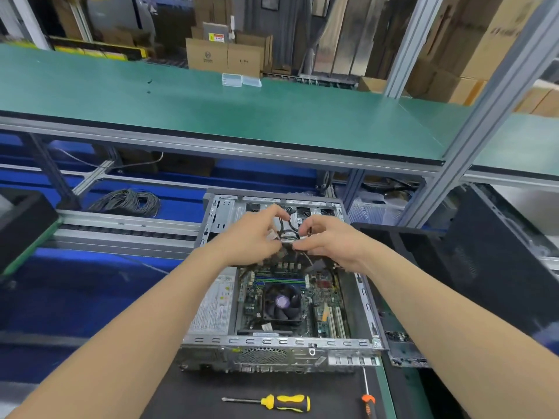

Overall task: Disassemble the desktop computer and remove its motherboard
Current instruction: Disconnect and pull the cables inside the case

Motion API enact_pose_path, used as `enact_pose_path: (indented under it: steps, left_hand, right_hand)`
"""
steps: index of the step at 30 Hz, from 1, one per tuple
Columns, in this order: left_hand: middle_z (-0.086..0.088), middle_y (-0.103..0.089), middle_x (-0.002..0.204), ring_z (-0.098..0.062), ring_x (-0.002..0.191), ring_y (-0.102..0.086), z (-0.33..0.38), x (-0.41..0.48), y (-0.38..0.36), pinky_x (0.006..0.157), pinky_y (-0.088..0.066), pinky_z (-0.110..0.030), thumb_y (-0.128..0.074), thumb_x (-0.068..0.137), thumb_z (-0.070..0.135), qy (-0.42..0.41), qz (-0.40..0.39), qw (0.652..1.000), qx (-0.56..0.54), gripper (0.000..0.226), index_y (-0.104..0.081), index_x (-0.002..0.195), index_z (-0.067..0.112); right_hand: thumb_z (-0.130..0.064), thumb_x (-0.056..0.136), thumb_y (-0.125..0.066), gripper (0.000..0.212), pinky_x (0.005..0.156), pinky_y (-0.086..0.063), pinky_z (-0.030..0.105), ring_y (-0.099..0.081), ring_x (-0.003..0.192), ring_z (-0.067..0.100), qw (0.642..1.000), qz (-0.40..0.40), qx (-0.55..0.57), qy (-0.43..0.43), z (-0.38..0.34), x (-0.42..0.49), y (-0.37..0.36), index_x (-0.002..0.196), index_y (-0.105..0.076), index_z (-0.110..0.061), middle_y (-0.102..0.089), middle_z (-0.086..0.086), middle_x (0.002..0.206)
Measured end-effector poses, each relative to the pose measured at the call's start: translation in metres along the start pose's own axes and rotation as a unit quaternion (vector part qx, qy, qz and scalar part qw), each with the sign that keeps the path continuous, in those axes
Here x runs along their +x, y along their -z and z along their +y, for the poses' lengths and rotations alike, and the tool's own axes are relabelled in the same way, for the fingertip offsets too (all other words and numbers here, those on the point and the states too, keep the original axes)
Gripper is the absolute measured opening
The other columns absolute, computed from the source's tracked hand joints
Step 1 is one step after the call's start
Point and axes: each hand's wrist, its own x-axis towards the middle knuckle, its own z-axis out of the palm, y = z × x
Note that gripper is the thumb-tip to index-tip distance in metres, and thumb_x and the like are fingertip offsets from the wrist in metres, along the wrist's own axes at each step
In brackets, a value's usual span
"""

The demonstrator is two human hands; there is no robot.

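An open desktop computer case (367,300) lies flat on a black mat, lid off. Inside sits the green motherboard (325,300) with a black CPU fan (282,302) at its middle and a silver power supply (213,306) to its left. Both hands are over the far half of the case. My left hand (252,237) pinches a white connector on a bundle of black cables (287,229). My right hand (332,240) grips the same cable bundle from the right, fingertips almost touching the left hand's. The far end of the motherboard is hidden under the hands.
A yellow-and-black screwdriver (284,402) lies on the mat in front of the case, an orange-handled screwdriver (367,397) to its right. A black case panel (496,267) stands at right. A green shelf (211,110) runs overhead behind. A cable coil (128,202) lies at left.
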Motion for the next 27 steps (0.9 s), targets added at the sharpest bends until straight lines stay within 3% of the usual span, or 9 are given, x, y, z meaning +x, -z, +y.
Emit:
enact_pose_path:
  steps: [3, 5, 8, 11, 13, 15, 20, 24, 27]
  left_hand:
    - [0.010, -0.060, 0.105, -0.001, 0.063, -0.063, 0.012, 0.001, 0.019, 0.059, -0.044, -0.019, -0.069, 0.091, 0.023, -0.012, 0.036, 0.999, 0.012, 0.040, -0.059, 0.127, 0.038]
    - [0.012, -0.060, 0.104, -0.002, 0.068, -0.061, 0.022, 0.001, 0.031, 0.060, -0.041, -0.017, -0.069, 0.090, 0.021, -0.012, 0.061, 0.998, 0.023, 0.037, -0.064, 0.123, 0.037]
    - [0.010, -0.062, 0.101, -0.008, 0.063, -0.066, 0.039, 0.002, 0.046, 0.056, -0.049, -0.020, -0.069, 0.090, 0.020, -0.022, 0.079, 0.997, 0.013, 0.031, -0.068, 0.116, 0.036]
    - [0.007, -0.069, 0.086, -0.007, 0.051, -0.066, 0.055, 0.004, 0.056, 0.047, -0.049, -0.019, -0.067, 0.090, 0.014, -0.040, 0.103, 0.993, -0.047, 0.028, -0.070, 0.111, 0.033]
    - [0.004, -0.070, 0.081, -0.007, 0.049, -0.064, 0.062, 0.007, 0.059, 0.046, -0.047, -0.019, -0.067, 0.090, 0.013, -0.044, 0.125, 0.985, -0.106, 0.026, -0.071, 0.110, 0.030]
    - [0.001, -0.069, 0.081, -0.011, 0.050, -0.064, 0.069, 0.009, 0.061, 0.045, -0.046, -0.022, -0.066, 0.092, 0.013, -0.045, 0.141, 0.978, -0.149, 0.025, -0.071, 0.109, 0.030]
    - [0.004, -0.068, 0.079, -0.013, 0.055, -0.063, 0.082, 0.017, 0.067, 0.047, -0.049, -0.027, -0.059, 0.098, 0.012, -0.034, 0.206, 0.941, -0.267, 0.027, -0.069, 0.119, 0.024]
    - [-0.001, -0.063, 0.078, -0.015, 0.055, -0.064, 0.084, 0.023, 0.073, 0.042, -0.045, -0.026, -0.053, 0.100, 0.009, 0.009, 0.194, 0.920, -0.341, 0.026, -0.065, 0.123, 0.013]
    - [-0.006, -0.061, 0.087, -0.019, 0.061, -0.072, 0.082, 0.024, 0.067, 0.043, -0.048, -0.026, -0.054, 0.102, 0.010, 0.038, 0.172, 0.911, -0.373, 0.017, -0.067, 0.112, 0.015]
  right_hand:
    - [0.002, 0.082, -0.082, 0.044, 0.094, -0.059, 0.039, -0.073, 0.103, 0.030, 0.997, 0.014, 0.079, 0.002, -0.003, -0.003, 0.004, 0.120, -0.067, -0.014, -0.057, 0.016, 0.129]
    - [-0.002, 0.084, -0.082, 0.044, 0.097, -0.057, 0.046, -0.073, 0.104, 0.029, 0.996, 0.032, 0.075, 0.030, -0.008, -0.005, 0.008, 0.121, -0.070, -0.021, -0.060, 0.013, 0.131]
    - [-0.011, 0.088, -0.076, 0.036, 0.099, -0.053, 0.046, -0.067, 0.116, 0.024, 0.995, 0.040, 0.045, 0.082, -0.015, -0.010, 0.013, 0.115, -0.075, -0.033, -0.066, 0.005, 0.130]
    - [-0.012, 0.085, -0.069, 0.040, 0.090, -0.059, 0.039, -0.073, 0.105, 0.027, 0.980, 0.009, 0.173, 0.097, -0.023, -0.013, 0.018, 0.123, -0.074, -0.022, -0.074, 0.008, 0.122]
    - [-0.013, 0.091, -0.065, 0.043, 0.098, -0.058, 0.045, -0.071, 0.112, 0.037, 0.966, 0.007, 0.233, 0.109, -0.027, -0.016, 0.022, 0.134, -0.066, -0.014, -0.070, 0.015, 0.130]
    - [-0.017, 0.098, -0.061, 0.040, 0.104, -0.054, 0.050, -0.069, 0.116, 0.042, 0.956, 0.018, 0.266, 0.121, -0.030, -0.018, 0.026, 0.138, -0.063, -0.013, -0.067, 0.016, 0.136]
    - [-0.020, 0.103, -0.045, 0.046, 0.099, -0.051, 0.045, -0.066, 0.121, 0.040, 0.943, 0.017, 0.293, 0.158, -0.034, -0.026, 0.033, 0.148, -0.050, -0.017, -0.065, 0.012, 0.139]
    - [-0.018, 0.097, -0.056, 0.049, 0.097, -0.049, 0.041, -0.068, 0.121, 0.033, 0.949, 0.033, 0.261, 0.170, -0.038, -0.030, 0.031, 0.146, -0.051, -0.019, -0.068, 0.013, 0.135]
    - [-0.014, 0.095, -0.065, 0.047, 0.104, -0.051, 0.045, -0.068, 0.121, 0.032, 0.958, 0.047, 0.227, 0.169, -0.035, -0.029, 0.027, 0.141, -0.057, -0.016, -0.071, 0.013, 0.130]
